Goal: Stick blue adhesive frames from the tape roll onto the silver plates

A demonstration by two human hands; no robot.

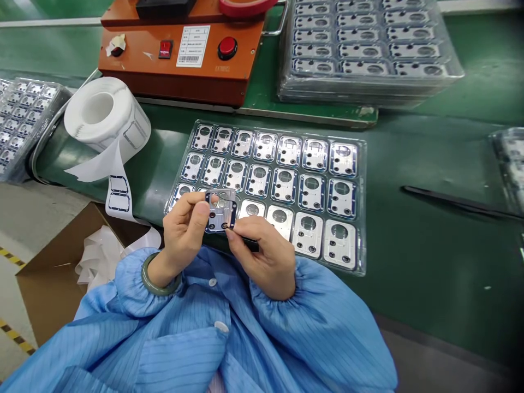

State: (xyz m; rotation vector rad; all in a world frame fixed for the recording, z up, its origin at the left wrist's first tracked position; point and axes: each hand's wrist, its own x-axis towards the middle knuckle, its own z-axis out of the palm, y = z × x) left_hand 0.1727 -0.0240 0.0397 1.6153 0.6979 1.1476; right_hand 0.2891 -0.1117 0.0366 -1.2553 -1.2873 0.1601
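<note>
My left hand [183, 234] is closed, pinching a small silvery rectangular plate [216, 217] with round holes by its left side, above the near edge of the tray. My right hand [264, 254] is closed at the plate's lower right corner. Its thumb and forefinger pinch a thin dark frame-shaped sticker [233, 214] that runs along the plate's right and top edges. How much of the sticker touches the plate I cannot tell. Just beyond my hands lies a clear plastic tray [362, 218] with rows of similar plates, many with dark blue borders; several in the nearest row look plain.
A roll of white label backing [126, 123] with dark frame stickers stands at left, its strip trailing toward a cardboard box [49, 278]. Behind are an orange machine [172, 82] and stacked filled trays [347, 90]. Black tweezers [454, 202] lie at right.
</note>
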